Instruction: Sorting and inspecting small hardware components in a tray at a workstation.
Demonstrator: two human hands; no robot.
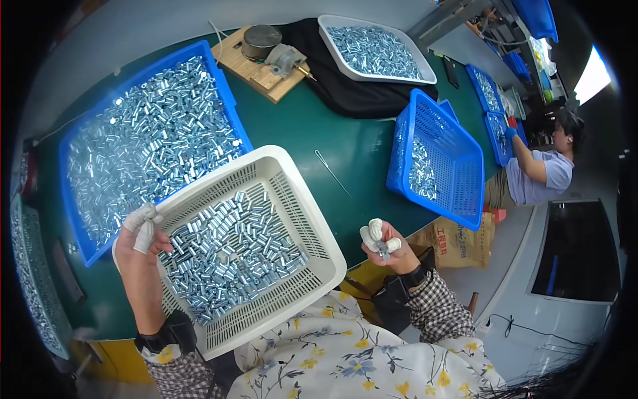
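A cream slotted basket (300,211) sits tilted before me at the table's front edge, part full of small shiny metal sleeves (226,256). My left hand (143,236) is at the basket's left rim, with white covers on some fingertips. Its covered fingers are pinched together; whatever is between them is too small to make out. To the right of the basket, my right hand (387,245) is raised with its fingers curled inward, also in white fingertip covers. Small shiny metal sleeves (383,250) show between those fingers.
A blue tray (229,110) heaped with sleeves lies behind the basket. Beyond are a wooden board (232,60) with a small metal device, a white tray (325,33) and a blue basket (458,166). A wire needle-like tool (332,174) lies mid-table. A co-worker (541,166) works at far right.
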